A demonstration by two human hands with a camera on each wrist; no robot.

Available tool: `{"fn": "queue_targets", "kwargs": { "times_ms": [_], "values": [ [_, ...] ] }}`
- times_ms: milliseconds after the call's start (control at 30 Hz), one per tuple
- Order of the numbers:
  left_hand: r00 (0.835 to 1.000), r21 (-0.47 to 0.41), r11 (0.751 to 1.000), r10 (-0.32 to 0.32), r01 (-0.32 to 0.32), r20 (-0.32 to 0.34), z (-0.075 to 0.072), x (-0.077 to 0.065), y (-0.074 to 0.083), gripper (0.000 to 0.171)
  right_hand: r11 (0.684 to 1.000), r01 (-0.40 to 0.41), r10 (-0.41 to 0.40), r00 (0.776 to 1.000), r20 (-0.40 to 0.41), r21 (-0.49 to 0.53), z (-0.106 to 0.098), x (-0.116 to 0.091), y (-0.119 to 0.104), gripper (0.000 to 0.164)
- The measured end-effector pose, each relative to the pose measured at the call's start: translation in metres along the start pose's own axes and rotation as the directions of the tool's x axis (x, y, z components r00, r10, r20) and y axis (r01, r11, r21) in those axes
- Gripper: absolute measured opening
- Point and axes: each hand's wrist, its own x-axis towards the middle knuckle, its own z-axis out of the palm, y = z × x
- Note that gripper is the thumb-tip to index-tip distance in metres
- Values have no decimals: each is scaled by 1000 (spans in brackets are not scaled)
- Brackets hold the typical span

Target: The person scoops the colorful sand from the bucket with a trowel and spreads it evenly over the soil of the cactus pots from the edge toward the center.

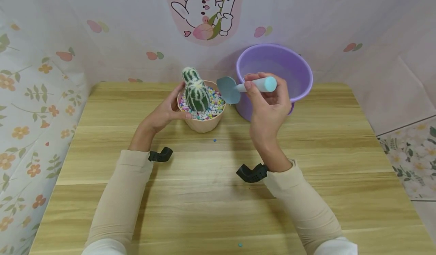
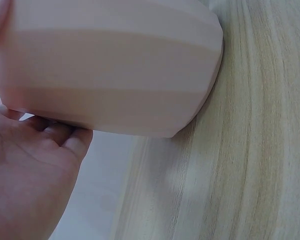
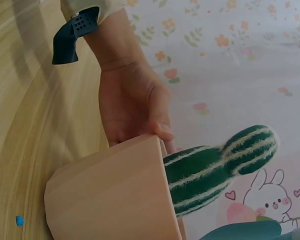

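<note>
A green striped cactus [image 1: 196,96] stands in a pale peach faceted pot [image 1: 203,125], surrounded by small multicoloured pebbles [image 1: 215,107]. My left hand [image 1: 163,113] grips the pot by its left side, thumb over the near rim and fingers round the far side. In the left wrist view the fingers press against the pot wall [image 2: 105,70]. My right hand [image 1: 269,107] holds a small trowel [image 1: 229,90] by its light blue handle, the blade at the pot's right rim. Only part of the blade [image 3: 245,231] appears in the right wrist view.
Behind my right hand stands a purple bucket [image 1: 299,77]. One blue pebble [image 1: 215,140] lies on the wooden table [image 1: 190,202] in front of the pot, and a teal one [image 1: 240,244] near the front edge. A printed cloth [image 1: 129,27] hangs behind the table.
</note>
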Motion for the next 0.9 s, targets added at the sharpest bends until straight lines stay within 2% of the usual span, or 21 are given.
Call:
{"fn": "queue_targets", "kwargs": {
  "times_ms": [167, 300, 433, 633, 733, 900],
  "values": [
    [1000, -4, 1000, -5, 5, 3, 0, -1, 0, 105, 1000, -10, 10, 1000, -16, -8, -1, 3, -1, 21],
    [1000, -15, 1000, -14, 14, 16, -2, -1, 0, 105, 998, -54, 55, 996, -75, 18, -2, 12, -6, 21],
    [999, -28, 999, -22, 23, 30, -3, -1, 1, 106, 993, -98, 106, 984, -141, 61, -2, 24, -17, 22],
    [998, -26, 998, -48, 49, 40, -5, -1, 3, 106, 988, -115, 134, 971, -200, 104, -3, 41, -35, 21],
    [999, 25, 999, -42, 42, 27, -4, -2, 4, 105, 986, -119, 142, 968, -207, 118, -8, 50, -37, 23],
    [999, 153, 988, 19, -13, -38, 3, -11, 3, 98, 989, -122, 137, 967, -217, 81, -24, 67, -37, 26]
  ]
}}
